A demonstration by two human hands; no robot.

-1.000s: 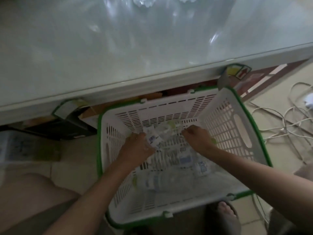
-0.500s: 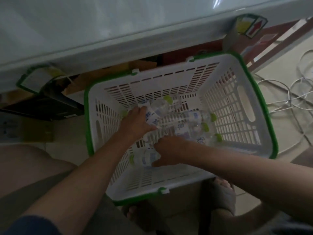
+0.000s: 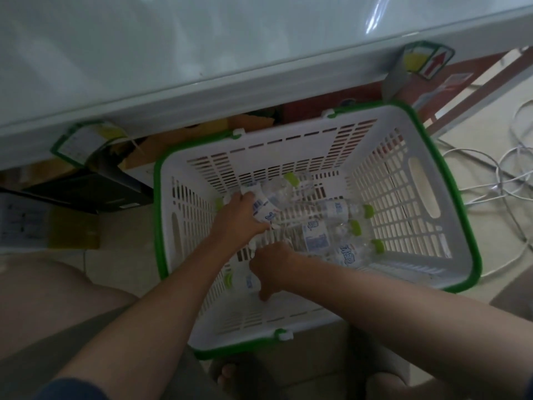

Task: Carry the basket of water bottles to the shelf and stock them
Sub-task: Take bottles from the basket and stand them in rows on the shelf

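Observation:
A white slatted basket [image 3: 427,194] with a green rim stands on the floor below a pale shelf [image 3: 173,53]. Several clear water bottles with green caps lie inside it. My left hand [image 3: 240,219] is closed around one bottle [image 3: 274,197] near the basket's back left. My right hand [image 3: 274,267] reaches down at the front left and grips another bottle [image 3: 239,280] lying on the bottom. Three more bottles [image 3: 331,212] lie to the right of my hands.
Cardboard boxes [image 3: 178,140] and a dark box [image 3: 86,192] sit under the shelf behind the basket. White cables [image 3: 496,174] lie on the floor at the right. Price tags [image 3: 424,57] hang from the shelf edge. My feet [image 3: 230,373] are just in front of the basket.
My right hand has moved from the back of the basket to the front left and closed on a lower bottle. My left hand kept its bottle. The view tilted down.

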